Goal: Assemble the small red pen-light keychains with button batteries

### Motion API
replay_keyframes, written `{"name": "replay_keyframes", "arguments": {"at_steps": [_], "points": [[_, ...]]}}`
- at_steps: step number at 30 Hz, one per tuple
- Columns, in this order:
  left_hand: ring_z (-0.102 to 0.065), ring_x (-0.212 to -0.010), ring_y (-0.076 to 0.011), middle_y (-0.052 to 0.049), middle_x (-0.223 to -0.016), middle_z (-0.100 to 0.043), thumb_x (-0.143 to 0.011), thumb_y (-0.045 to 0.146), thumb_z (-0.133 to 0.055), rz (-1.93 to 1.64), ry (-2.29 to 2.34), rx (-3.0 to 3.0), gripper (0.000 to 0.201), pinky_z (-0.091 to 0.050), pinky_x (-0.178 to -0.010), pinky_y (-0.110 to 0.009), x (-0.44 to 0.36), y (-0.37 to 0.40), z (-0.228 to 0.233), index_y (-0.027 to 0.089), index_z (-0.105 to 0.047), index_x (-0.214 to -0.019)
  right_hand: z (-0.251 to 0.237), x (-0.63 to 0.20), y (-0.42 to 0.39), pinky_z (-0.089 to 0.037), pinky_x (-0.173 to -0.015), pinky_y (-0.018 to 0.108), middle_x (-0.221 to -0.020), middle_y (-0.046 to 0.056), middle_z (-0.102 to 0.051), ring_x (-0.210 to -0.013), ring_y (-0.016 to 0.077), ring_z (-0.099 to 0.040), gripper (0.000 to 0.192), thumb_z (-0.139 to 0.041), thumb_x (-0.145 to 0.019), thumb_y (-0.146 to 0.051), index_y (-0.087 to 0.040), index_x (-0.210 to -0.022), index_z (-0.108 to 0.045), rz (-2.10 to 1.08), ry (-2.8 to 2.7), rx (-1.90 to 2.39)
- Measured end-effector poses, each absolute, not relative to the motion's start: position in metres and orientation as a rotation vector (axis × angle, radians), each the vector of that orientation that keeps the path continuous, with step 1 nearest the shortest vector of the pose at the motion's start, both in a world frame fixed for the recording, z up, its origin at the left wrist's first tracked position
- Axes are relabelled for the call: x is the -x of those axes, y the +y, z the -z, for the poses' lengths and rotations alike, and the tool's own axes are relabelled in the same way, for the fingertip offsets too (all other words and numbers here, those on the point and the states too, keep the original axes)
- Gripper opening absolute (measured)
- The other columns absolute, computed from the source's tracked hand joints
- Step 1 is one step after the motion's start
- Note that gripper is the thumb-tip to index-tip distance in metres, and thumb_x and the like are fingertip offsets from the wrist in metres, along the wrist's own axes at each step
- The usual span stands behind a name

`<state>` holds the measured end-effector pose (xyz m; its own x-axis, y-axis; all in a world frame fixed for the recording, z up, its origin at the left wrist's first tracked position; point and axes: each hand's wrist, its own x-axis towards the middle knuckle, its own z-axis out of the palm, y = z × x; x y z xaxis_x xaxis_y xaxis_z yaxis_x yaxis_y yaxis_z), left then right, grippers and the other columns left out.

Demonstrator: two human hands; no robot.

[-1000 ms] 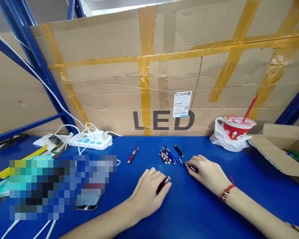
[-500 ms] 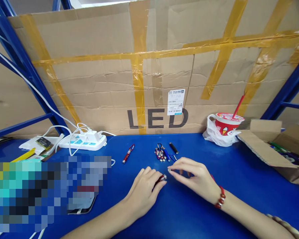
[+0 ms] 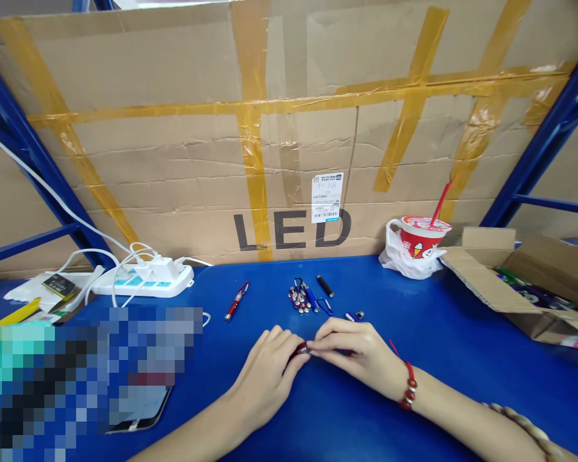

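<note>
My left hand (image 3: 266,372) is closed around a short dark-red metal flashlight tube (image 3: 300,348), its end pointing right. My right hand (image 3: 359,350) pinches a tiny silver piece at that end; the fingertips mostly hide it, so its exact kind is unclear. Just beyond the right hand lie small blue and silver parts (image 3: 350,317). Farther back is a cluster of small silver-ended pieces (image 3: 300,299), beside a blue pen-like flashlight (image 3: 311,298) and a black tube (image 3: 324,285). A red keychain flashlight (image 3: 236,303) with a clip rests to the left.
A white power strip (image 3: 142,279) with plugs and cables stands at back left, a phone (image 3: 149,410) below it, partly blurred. At right are a bagged red cup (image 3: 421,240) with a straw and an open carton (image 3: 534,321). A large cardboard box (image 3: 173,167) forms the back.
My right hand has moved left, bringing its fingertips to the end of the red tube. Small blue parts behind that hand have come into view. The whole view has shifted slightly.
</note>
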<state>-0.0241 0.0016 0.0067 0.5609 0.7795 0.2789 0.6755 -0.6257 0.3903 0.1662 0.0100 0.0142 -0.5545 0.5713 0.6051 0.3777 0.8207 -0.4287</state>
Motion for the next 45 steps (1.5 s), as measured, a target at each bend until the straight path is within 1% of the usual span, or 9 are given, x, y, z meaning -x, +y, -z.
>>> {"name": "replay_keyframes", "arguments": {"at_steps": [7, 13, 17, 19, 27, 33, 38, 41, 45], "points": [[-0.046, -0.074, -0.0142, -0.001, -0.08, -0.057, -0.09, 0.027, -0.033, -0.68, 1.26, -2.565, 0.022, -0.037, -0.068, -0.029, 0.023, 0.002, -0.008, 0.019, -0.052, -0.084, -0.016, -0.165, 0.009, -0.048, -0.061, 0.018, -0.081, 0.003, -0.064, -0.068, 0.0081, -0.059, 0.02, -0.047, -0.084, -0.025, -0.019, -0.09, -0.065, -0.279, -2.196, 0.762], [-0.048, -0.073, -0.0147, -0.001, -0.076, -0.057, -0.09, 0.031, -0.032, -0.715, 1.355, -2.489, 0.026, -0.038, -0.069, -0.03, 0.022, 0.002, -0.011, 0.019, -0.052, -0.078, -0.028, -0.187, 0.024, -0.045, -0.062, 0.019, -0.083, 0.003, -0.065, -0.069, 0.009, -0.058, 0.019, -0.047, -0.084, -0.024, -0.019, -0.089, -0.064, 0.051, -1.979, 0.981], [-0.046, -0.07, -0.0148, -0.002, -0.073, -0.054, -0.089, 0.032, -0.032, -0.705, 1.352, -2.533, 0.027, -0.038, -0.065, -0.029, 0.023, 0.001, -0.012, 0.018, -0.052, -0.076, -0.037, -0.202, 0.035, -0.04, -0.054, 0.017, -0.084, 0.001, -0.065, -0.055, 0.005, -0.053, 0.021, -0.045, -0.084, -0.028, -0.02, -0.087, -0.065, 0.275, -1.958, 1.15], [-0.046, -0.07, -0.0149, -0.002, -0.072, -0.053, -0.089, 0.032, -0.032, -0.69, 1.34, -2.548, 0.028, -0.038, -0.064, -0.029, 0.022, 0.0, -0.012, 0.018, -0.051, -0.075, -0.038, -0.205, 0.036, -0.038, -0.053, 0.018, -0.085, 0.0, -0.064, -0.054, 0.005, -0.053, 0.024, -0.043, -0.085, -0.03, -0.022, -0.086, -0.065, 0.3, -1.999, 1.262], [-0.049, -0.073, -0.015, -0.002, -0.077, -0.056, -0.088, 0.032, -0.035, -0.773, 1.33, -2.487, 0.022, -0.04, -0.068, -0.029, 0.021, 0.001, -0.013, 0.02, -0.052, -0.081, -0.035, -0.206, 0.04, -0.031, -0.046, 0.021, -0.087, -0.001, -0.063, -0.062, 0.0103, -0.059, 0.021, -0.046, -0.081, -0.032, -0.026, -0.086, -0.065, 0.139, -2.159, 1.733], [-0.05, -0.073, -0.0144, -0.001, -0.075, -0.055, -0.088, 0.031, -0.034, -0.766, 1.383, -2.463, 0.023, -0.039, -0.069, -0.028, 0.02, 0.0, -0.015, 0.02, -0.052, -0.079, -0.038, -0.217, 0.044, -0.035, -0.052, 0.024, -0.082, 0.002, -0.065, -0.075, 0.0186, -0.061, 0.022, -0.051, -0.078, -0.039, -0.024, -0.081, -0.066, 0.104, -2.141, 1.995], [-0.049, -0.072, -0.0144, -0.002, -0.075, -0.054, -0.088, 0.032, -0.033, -0.767, 1.367, -2.44, 0.025, -0.039, -0.07, -0.029, 0.021, 0.0, -0.013, 0.019, -0.052, -0.078, -0.028, -0.223, 0.049, -0.04, -0.058, 0.025, -0.082, 0.002, -0.066, -0.077, 0.0188, -0.06, 0.014, -0.061, -0.07, -0.034, -0.024, -0.078, -0.067, -0.076, -2.218, 1.917], [-0.049, -0.076, -0.0152, -0.003, -0.079, -0.055, -0.089, 0.032, -0.033, -0.817, 1.338, -2.39, 0.024, -0.039, -0.072, -0.028, 0.023, 0.005, -0.011, 0.019, -0.052, -0.082, -0.023, -0.22, 0.05, -0.042, -0.058, 0.025, -0.08, 0.003, -0.066, -0.074, 0.0176, -0.061, 0.009, -0.059, -0.072, -0.025, -0.022, -0.075, -0.067, -0.116, -2.232, 1.831], [-0.049, -0.082, -0.0158, -0.003, -0.085, -0.056, -0.089, 0.032, -0.034, -0.905, 1.33, -2.303, 0.023, -0.039, -0.075, -0.028, 0.025, 0.011, -0.01, 0.021, -0.054, -0.086, -0.021, -0.213, 0.048, -0.044, -0.06, 0.024, -0.081, 0.005, -0.066, -0.07, 0.0157, -0.06, 0.012, -0.054, -0.074, -0.018, -0.019, -0.074, -0.066, -0.209, -2.232, 1.715]]}}
